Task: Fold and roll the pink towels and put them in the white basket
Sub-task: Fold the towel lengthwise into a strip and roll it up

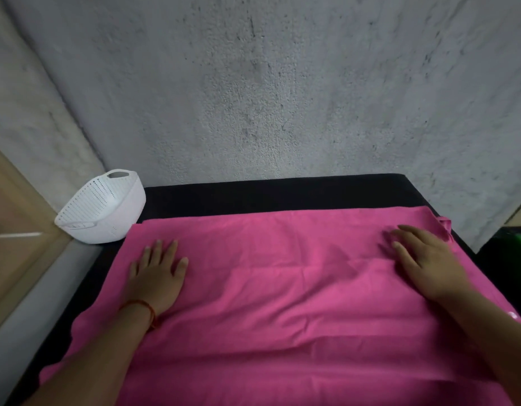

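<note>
A large pink towel (pixel 282 288) lies spread flat over the black table (pixel 282 191) and covers most of it. My left hand (pixel 158 273) rests palm down on the towel's left part, fingers straight and spread. My right hand (pixel 423 262) lies flat near the towel's far right corner, fingers stretched toward the back edge. A small pink loop (pixel 445 227) sticks out at that corner. The white basket (pixel 104 209) with a perforated wall stands tilted at the table's far left corner, and nothing shows inside it.
A rough grey wall (pixel 282 83) rises right behind the table. On the left run a beige frame (pixel 19 230) and a pale ledge (pixel 33 303). Something dark and green (pixel 514 259) sits low beyond the table's right edge.
</note>
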Demonstrator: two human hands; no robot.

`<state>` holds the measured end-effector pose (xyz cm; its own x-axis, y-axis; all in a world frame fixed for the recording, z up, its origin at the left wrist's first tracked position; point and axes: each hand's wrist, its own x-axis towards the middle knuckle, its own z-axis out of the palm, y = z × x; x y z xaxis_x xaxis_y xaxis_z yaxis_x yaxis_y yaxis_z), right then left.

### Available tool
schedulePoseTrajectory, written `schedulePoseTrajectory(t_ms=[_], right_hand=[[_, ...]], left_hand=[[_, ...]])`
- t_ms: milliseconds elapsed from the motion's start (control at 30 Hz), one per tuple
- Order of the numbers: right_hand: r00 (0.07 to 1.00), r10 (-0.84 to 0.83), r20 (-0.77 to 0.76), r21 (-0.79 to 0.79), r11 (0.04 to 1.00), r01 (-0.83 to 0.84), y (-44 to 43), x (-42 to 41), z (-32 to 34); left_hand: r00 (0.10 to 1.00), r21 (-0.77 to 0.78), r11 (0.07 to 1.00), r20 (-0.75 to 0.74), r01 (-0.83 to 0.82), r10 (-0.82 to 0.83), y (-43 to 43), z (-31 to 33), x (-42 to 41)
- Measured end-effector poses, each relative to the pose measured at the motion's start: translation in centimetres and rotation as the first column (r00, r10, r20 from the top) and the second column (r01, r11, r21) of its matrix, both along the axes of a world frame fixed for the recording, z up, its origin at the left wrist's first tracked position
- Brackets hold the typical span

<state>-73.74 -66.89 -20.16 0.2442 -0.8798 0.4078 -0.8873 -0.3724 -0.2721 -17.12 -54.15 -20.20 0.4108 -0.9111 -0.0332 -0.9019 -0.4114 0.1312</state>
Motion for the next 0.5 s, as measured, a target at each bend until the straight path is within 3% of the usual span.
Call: schedulePoseTrajectory(t_ms=[233,500], right_hand=[[0.983,-0.065,-0.170,0.121,0.989,0.087,5.3,-2.0,-0.3],[0.951,-0.104,-0.291,0.234,0.956,0.176,3.7,-1.0,1.1]], left_hand=[[1.000,-0.014,1.000,0.011,0.000,0.000,5.8,-0.2,-2.1],[0.999,0.048,0.999,-0.032,0.002,0.000,4.0,0.5,-1.7]])
